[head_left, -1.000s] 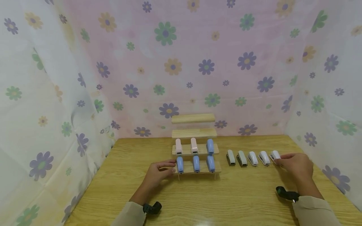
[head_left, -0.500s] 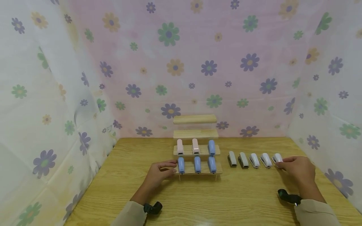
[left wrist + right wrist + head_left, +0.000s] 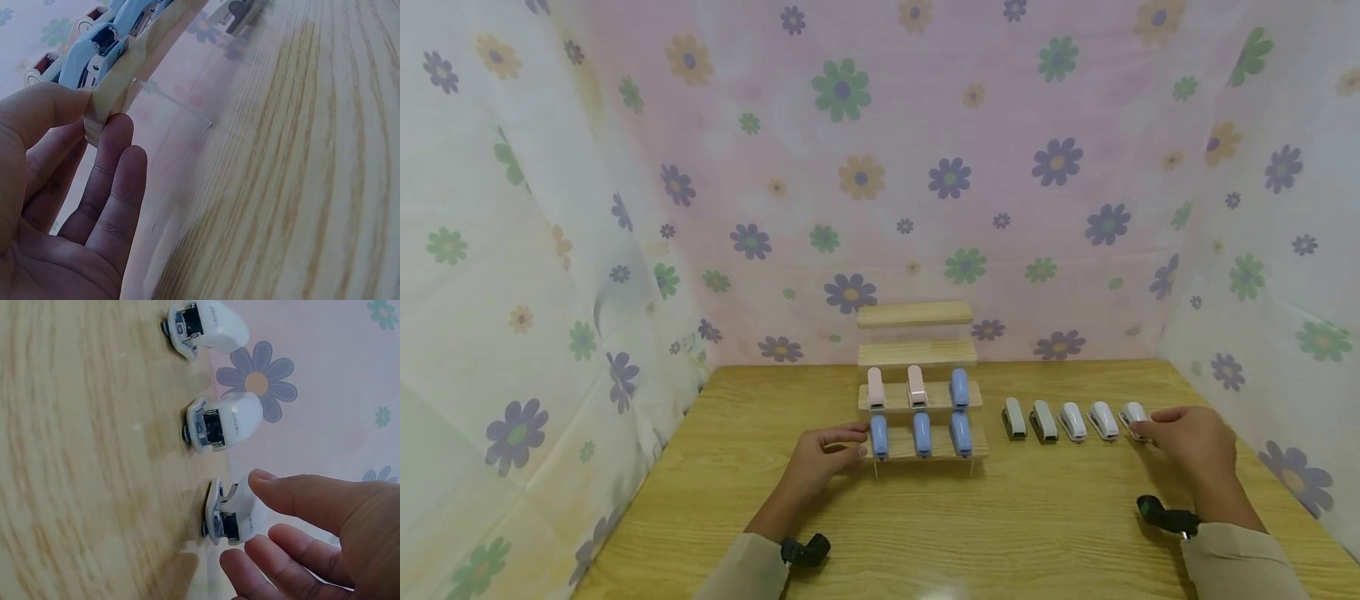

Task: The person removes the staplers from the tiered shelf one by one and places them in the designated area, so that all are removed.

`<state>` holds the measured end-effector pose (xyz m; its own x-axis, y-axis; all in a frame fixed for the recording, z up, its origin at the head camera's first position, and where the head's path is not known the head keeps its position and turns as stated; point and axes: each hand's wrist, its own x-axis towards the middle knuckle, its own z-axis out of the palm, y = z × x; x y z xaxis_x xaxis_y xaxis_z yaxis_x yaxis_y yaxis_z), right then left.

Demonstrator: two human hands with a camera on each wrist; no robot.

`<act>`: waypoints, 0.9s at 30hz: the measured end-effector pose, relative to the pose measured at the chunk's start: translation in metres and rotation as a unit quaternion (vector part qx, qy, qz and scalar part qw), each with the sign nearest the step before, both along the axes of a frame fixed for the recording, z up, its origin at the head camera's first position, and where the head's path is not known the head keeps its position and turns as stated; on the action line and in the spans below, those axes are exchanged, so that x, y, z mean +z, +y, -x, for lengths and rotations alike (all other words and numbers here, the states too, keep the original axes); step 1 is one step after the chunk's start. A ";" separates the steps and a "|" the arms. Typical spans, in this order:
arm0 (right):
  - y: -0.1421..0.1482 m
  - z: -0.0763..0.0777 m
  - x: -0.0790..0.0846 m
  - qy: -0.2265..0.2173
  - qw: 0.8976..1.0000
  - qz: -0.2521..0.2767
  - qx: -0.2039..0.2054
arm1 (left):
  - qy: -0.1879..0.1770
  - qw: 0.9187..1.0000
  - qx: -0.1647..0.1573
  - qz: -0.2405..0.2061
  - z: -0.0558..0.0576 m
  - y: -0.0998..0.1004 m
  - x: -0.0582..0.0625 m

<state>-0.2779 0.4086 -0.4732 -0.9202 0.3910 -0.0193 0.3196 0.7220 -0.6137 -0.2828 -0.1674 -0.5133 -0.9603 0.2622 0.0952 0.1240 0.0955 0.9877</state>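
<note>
My left hand [image 3: 823, 458] pinches the left end of the lowest step of a wooden tiered stand [image 3: 898, 446]; in the left wrist view the thumb lies on top of the board [image 3: 115, 87], fingers below. Blue staplers [image 3: 878, 436] line that step. One step up are two pink staplers [image 3: 876, 388] and a blue one [image 3: 959, 388]. At the right, my right hand [image 3: 1195, 442] has thumb and fingertips on either side of the rightmost white stapler [image 3: 1133, 413], which stands on the table. In the right wrist view this stapler [image 3: 240, 515] is partly covered by the thumb.
Two more white staplers [image 3: 1103, 420] and two grey-green staplers [image 3: 1043, 420] stand in a row between the stand and my right hand. The stand's upper two boards [image 3: 917, 354] are bare. Flowered cloth [image 3: 910, 167] hangs behind the wooden table [image 3: 970, 533].
The view shifts slightly. My right hand stays at the rightmost white stapler, which turns a little under the fingers. The left hand keeps its place on the stand.
</note>
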 end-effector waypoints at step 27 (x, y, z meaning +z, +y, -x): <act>-0.041 0.002 0.021 0.092 0.995 -0.014 0.036 | -0.001 1.000 0.002 0.006 0.000 -0.001 0.000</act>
